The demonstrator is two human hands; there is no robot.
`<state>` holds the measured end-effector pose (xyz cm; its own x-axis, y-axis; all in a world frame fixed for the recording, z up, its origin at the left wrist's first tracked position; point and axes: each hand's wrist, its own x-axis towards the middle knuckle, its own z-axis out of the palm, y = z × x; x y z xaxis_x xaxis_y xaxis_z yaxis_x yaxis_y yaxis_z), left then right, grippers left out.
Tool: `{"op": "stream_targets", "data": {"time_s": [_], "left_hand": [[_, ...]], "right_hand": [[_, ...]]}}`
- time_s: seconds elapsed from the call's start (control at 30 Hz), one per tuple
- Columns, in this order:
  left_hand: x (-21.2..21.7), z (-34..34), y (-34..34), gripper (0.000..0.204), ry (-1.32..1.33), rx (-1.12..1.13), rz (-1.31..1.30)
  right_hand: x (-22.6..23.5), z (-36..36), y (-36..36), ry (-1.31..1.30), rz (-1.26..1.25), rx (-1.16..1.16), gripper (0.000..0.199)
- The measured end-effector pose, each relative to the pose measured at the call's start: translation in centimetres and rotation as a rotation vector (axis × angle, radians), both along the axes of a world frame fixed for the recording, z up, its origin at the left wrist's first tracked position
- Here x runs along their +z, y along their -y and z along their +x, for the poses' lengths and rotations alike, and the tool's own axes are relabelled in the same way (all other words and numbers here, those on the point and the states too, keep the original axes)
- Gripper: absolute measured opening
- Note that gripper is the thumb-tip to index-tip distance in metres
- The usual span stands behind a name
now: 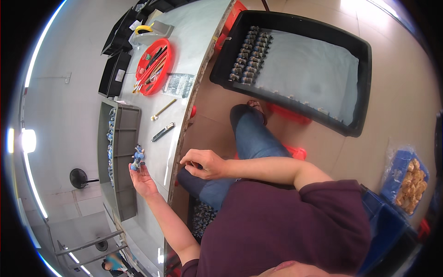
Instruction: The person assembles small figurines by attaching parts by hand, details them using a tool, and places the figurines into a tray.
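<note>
At the left, my left hand holds up a small blue and grey figurine in its fingertips, palm turned up, beside a grey crate. Whether that is one figurine or two close together I cannot tell. My right hand is closed above my lap near the table edge. Something small and dark shows between its fingers, too hidden to name. On the grey table past my left hand lie a utility knife and a thin wooden-handled tool.
A red basket of brushes, a printed sheet, a tape dispenser and black bins share the table. Rows of figurines fill one side of a large black tray at right. Tan pieces sit in a blue crate.
</note>
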<state>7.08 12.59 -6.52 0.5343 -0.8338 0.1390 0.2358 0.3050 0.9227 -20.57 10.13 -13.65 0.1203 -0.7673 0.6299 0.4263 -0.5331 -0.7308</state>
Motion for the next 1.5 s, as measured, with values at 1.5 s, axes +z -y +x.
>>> {"op": "stream_targets", "data": {"time_s": [1.5], "left_hand": [[4.0,-23.5,25.2,0.029,0.440,-1.120,0.433]], "right_hand": [[-7.8,-14.7,43.6,0.774,1.041,-0.013,0.027]]}}
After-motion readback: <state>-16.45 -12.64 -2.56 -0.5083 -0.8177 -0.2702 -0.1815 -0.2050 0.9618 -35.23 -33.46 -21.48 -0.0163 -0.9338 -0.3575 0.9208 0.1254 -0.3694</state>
